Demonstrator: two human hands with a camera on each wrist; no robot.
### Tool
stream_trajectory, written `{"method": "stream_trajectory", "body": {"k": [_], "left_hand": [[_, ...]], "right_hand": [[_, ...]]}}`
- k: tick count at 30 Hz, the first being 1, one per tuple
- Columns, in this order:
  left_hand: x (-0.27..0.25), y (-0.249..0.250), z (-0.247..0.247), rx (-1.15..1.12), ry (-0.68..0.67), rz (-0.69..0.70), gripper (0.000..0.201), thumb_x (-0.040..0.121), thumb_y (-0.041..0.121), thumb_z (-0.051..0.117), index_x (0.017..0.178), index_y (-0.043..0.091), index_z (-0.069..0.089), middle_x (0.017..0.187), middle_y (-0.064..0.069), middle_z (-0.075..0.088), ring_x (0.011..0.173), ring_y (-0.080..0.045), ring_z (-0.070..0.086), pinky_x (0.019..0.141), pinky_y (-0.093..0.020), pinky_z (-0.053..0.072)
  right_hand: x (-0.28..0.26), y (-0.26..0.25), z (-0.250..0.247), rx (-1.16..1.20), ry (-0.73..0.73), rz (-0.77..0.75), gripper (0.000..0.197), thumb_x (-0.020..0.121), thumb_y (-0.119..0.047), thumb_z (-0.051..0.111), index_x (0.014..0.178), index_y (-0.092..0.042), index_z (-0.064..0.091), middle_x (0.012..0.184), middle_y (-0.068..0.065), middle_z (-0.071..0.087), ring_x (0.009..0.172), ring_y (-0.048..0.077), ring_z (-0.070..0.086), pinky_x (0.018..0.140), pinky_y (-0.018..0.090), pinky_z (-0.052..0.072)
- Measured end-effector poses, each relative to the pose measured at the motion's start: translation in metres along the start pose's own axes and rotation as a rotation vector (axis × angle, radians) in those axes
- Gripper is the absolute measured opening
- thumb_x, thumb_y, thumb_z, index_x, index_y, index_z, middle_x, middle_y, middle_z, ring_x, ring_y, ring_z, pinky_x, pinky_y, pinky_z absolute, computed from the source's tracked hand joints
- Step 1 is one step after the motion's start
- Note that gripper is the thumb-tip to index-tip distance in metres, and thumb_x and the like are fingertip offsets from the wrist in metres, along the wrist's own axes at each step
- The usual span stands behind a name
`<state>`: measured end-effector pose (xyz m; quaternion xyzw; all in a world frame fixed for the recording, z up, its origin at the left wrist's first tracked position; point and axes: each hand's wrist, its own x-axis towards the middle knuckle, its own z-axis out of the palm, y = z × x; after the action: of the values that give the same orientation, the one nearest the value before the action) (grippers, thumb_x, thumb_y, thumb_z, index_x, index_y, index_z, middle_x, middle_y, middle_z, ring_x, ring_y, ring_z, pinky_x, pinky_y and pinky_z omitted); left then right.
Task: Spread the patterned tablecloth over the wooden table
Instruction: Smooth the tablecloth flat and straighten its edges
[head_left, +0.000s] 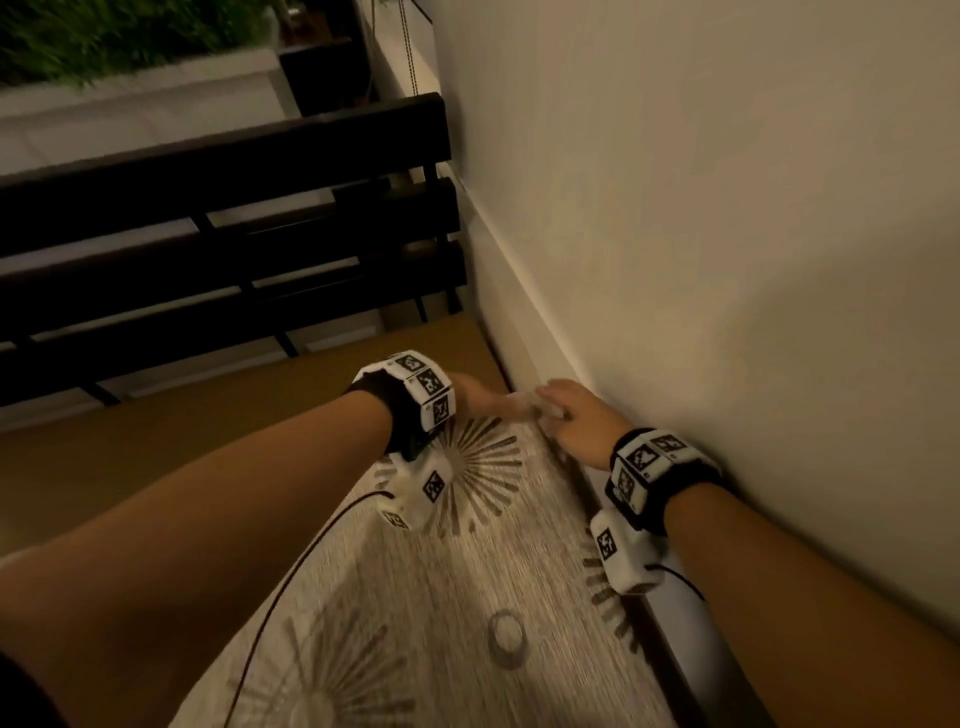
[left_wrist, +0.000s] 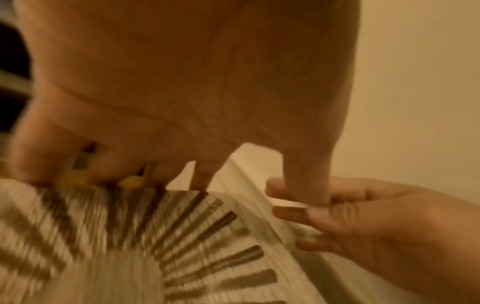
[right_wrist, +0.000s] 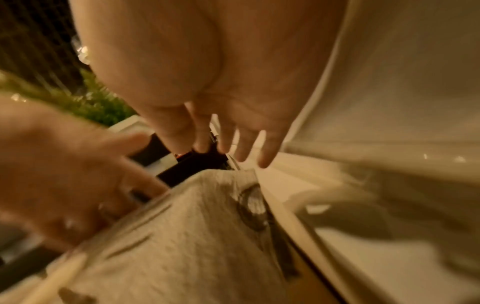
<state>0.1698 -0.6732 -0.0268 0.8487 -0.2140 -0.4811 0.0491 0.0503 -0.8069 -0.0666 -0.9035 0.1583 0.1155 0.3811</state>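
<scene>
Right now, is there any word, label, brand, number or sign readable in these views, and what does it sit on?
No readable text.
Wrist bands on the left hand and right hand: black-and-white square marker codes only, with tiny specks beside them too small to read.
Patterned tablecloth: sunburst and ring motifs, no lettering.
Wall and dark bench: no signs.
Both wrist views are too blurred to show any print.

we see the tablecloth (head_left: 441, 597) lying on the table (head_left: 208, 431), covering its near right part, with bare tabletop to the left and beyond. the wall (head_left: 727, 208) runs along the table's right side, and a bench (head_left: 223, 234) stands behind the table's far edge. our left hand (head_left: 475, 395) and right hand (head_left: 576, 421) meet at the cloth's far corner, right one nearest the wall.
</scene>
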Motion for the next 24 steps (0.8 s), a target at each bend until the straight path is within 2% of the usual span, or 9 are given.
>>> {"method": "stream_trajectory", "body": {"k": [3, 6, 9, 11, 13, 17, 19, 21, 24], "left_hand": [[0.026, -0.019, 0.011, 0.336, -0.043, 0.027, 0.098, 0.06, 0.085, 0.059, 0.137, 0.026, 0.046, 0.136, 0.004, 0.053, 0.121, -0.02, 0.053, 0.105, -0.041, 0.041], [0.104, -0.053, 0.026, 0.563, 0.022, 0.078, 0.112, 0.036, 0.103, 0.041, 0.128, 0.039, 0.046, 0.127, 0.011, 0.06, 0.103, -0.016, 0.062, 0.091, -0.04, 0.051], [0.092, -0.048, 0.031, 0.653, 0.013, 0.078, 0.104, 0.051, 0.096, 0.035, 0.128, 0.028, 0.045, 0.126, 0.002, 0.058, 0.105, -0.024, 0.059, 0.092, -0.042, 0.05], [0.05, -0.035, 0.029, 0.676, 0.138, 0.123, 0.109, 0.052, 0.091, 0.041, 0.133, 0.018, 0.04, 0.128, -0.002, 0.053, 0.107, -0.028, 0.056, 0.093, -0.042, 0.049], [0.034, -0.034, 0.031, 0.625, 0.226, 0.119, 0.108, 0.055, 0.083, 0.061, 0.137, 0.018, 0.035, 0.128, 0.0, 0.052, 0.103, -0.026, 0.059, 0.089, -0.04, 0.052], [0.042, -0.045, 0.035, 0.492, 0.248, 0.022, 0.113, 0.048, 0.071, 0.08, 0.138, 0.021, 0.033, 0.113, 0.0, 0.06, 0.088, -0.026, 0.064, 0.078, -0.042, 0.056], [0.03, -0.042, 0.037, 0.461, 0.275, 0.004, 0.123, 0.049, 0.078, 0.074, 0.147, 0.029, 0.018, 0.134, -0.006, 0.052, 0.106, -0.034, 0.06, 0.087, -0.048, 0.053], [0.008, -0.042, 0.041, 0.322, 0.281, -0.01, 0.129, 0.055, 0.075, 0.073, 0.15, 0.033, -0.003, 0.158, -0.01, 0.018, 0.138, -0.037, 0.032, 0.106, -0.053, 0.037], [-0.028, -0.061, 0.043, -0.054, 0.433, 0.033, 0.114, 0.065, 0.066, 0.072, 0.151, 0.03, 0.007, 0.16, -0.009, 0.008, 0.145, -0.034, 0.013, 0.115, -0.053, 0.023]], "right_hand": [[0.002, -0.015, 0.003, 0.412, -0.071, -0.005, 0.041, 0.099, -0.027, 0.045, 0.14, -0.028, 0.044, 0.15, -0.002, 0.038, 0.137, 0.016, 0.036, 0.115, 0.034, 0.026], [0.012, -0.023, 0.004, 0.438, -0.217, 0.043, 0.055, 0.1, -0.034, 0.044, 0.15, -0.025, 0.023, 0.156, -0.002, 0.025, 0.143, 0.017, 0.025, 0.113, 0.032, 0.022], [0.025, -0.017, 0.006, 0.161, -0.226, 0.063, 0.082, 0.089, -0.04, 0.056, 0.152, -0.027, 0.006, 0.158, 0.0, 0.02, 0.143, 0.021, 0.026, 0.116, 0.037, 0.024], [0.027, -0.011, 0.011, 0.056, -0.249, 0.082, 0.098, 0.073, -0.046, 0.061, 0.151, -0.035, 0.003, 0.157, 0.002, 0.025, 0.138, 0.024, 0.035, 0.114, 0.041, 0.031], [0.029, -0.002, 0.019, 0.078, -0.285, 0.121, 0.098, 0.068, -0.047, 0.063, 0.15, -0.037, 0.009, 0.153, -0.001, 0.032, 0.133, 0.023, 0.041, 0.112, 0.041, 0.034], [0.02, -0.004, 0.02, -0.041, -0.363, 0.309, 0.064, 0.092, -0.051, 0.048, 0.138, -0.006, 0.045, 0.139, 0.014, 0.05, 0.126, 0.032, 0.049, 0.106, 0.041, 0.04], [0.019, -0.007, 0.018, -0.198, -0.363, 0.343, 0.076, 0.092, -0.061, 0.038, 0.144, -0.005, 0.036, 0.145, 0.015, 0.044, 0.128, 0.033, 0.047, 0.106, 0.04, 0.039], [0.016, -0.018, 0.014, -0.29, -0.271, 0.319, 0.082, 0.089, -0.06, 0.044, 0.15, -0.011, 0.02, 0.148, 0.015, 0.039, 0.129, 0.032, 0.046, 0.106, 0.039, 0.04], [0.007, -0.051, 0.008, -0.506, -0.124, 0.125, 0.069, 0.088, -0.038, 0.053, 0.146, -0.015, 0.024, 0.145, 0.014, 0.037, 0.124, 0.036, 0.047, 0.1, 0.043, 0.043]]}}
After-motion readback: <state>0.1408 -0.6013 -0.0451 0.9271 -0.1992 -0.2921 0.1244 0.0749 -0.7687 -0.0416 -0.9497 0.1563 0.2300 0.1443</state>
